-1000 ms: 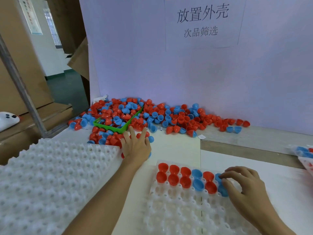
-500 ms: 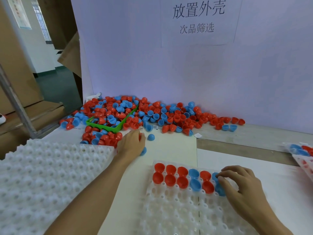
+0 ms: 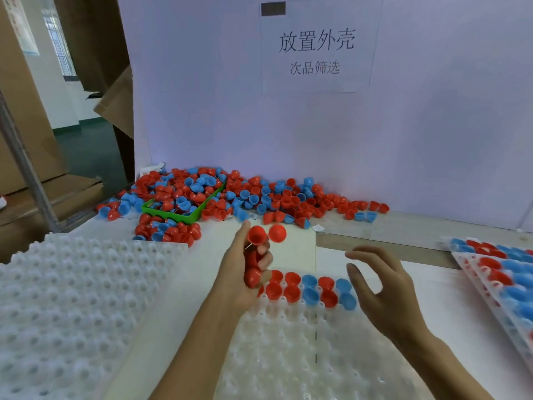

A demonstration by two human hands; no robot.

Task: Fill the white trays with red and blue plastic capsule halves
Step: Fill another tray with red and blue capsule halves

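Observation:
My left hand (image 3: 245, 269) is lifted over the near white tray (image 3: 288, 350) and grips several red capsule halves (image 3: 256, 255); one sits between thumb and fingertips, another at the heel of the palm. A further red half (image 3: 277, 232) shows just beyond the fingers. My right hand (image 3: 377, 284) hovers open above the tray's right end, fingers spread, holding nothing. The tray's two far rows hold red and blue halves (image 3: 311, 290). A big loose pile of red and blue halves (image 3: 259, 197) lies against the back wall.
A green bin (image 3: 184, 216) sits half buried in the pile. A stack of white trays (image 3: 72, 298) lies at the left. A filled tray (image 3: 501, 272) reaches in from the right edge. Cardboard boxes stand at far left.
My left hand left the pile and came back over the tray with red halves in its grip. My right hand lifted off the tray's blue half and opened.

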